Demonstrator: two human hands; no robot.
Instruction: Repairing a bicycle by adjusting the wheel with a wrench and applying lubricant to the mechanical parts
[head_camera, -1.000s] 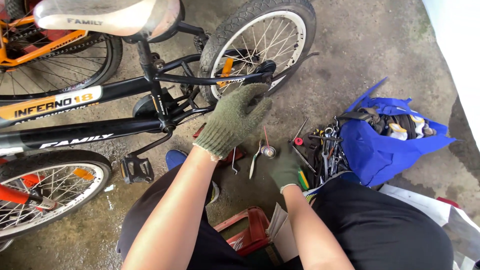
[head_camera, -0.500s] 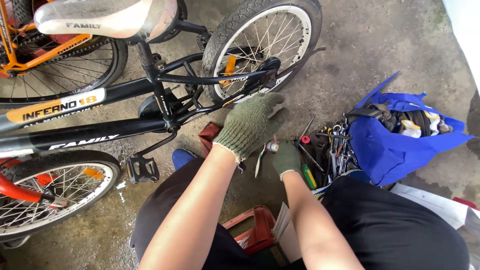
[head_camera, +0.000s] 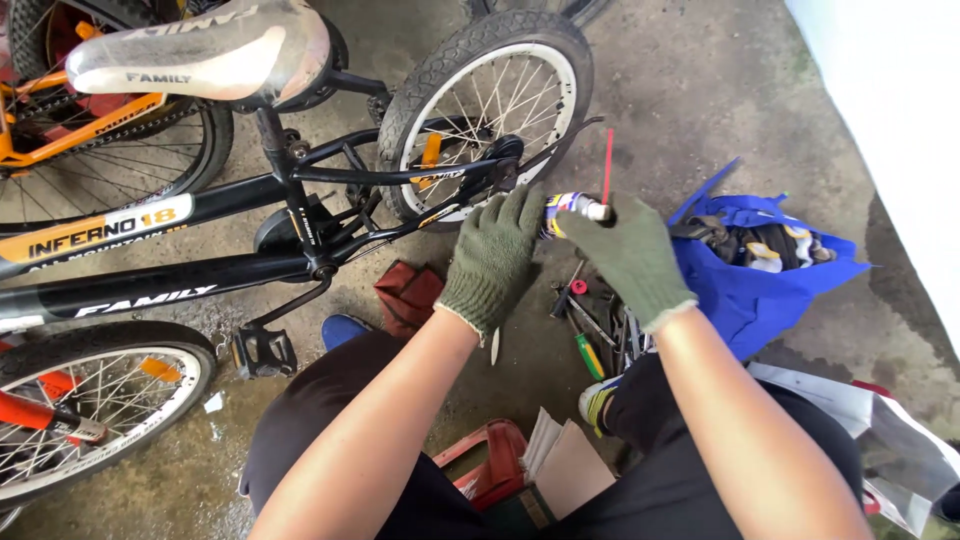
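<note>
While both gloved, left hand (head_camera: 492, 258), right hand (head_camera: 630, 255) grip spray can (head_camera: 566, 207)

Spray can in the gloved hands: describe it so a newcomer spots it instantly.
Start at the black bicycle's rear wheel. Just below its hub, two green knit gloves meet around a small spray can. Its thin red straw pointing upward sets it apart from the tools on the floor.

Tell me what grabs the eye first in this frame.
Two green-gloved hands meet at centre: the left hand and the right hand together hold a spray can whose thin red straw points up. Behind them a small black bicycle fills the left side, its rear wheel just above the hands. To the right, a blue bag lies open on the concrete floor, with loose hand tools beside it.
</note>
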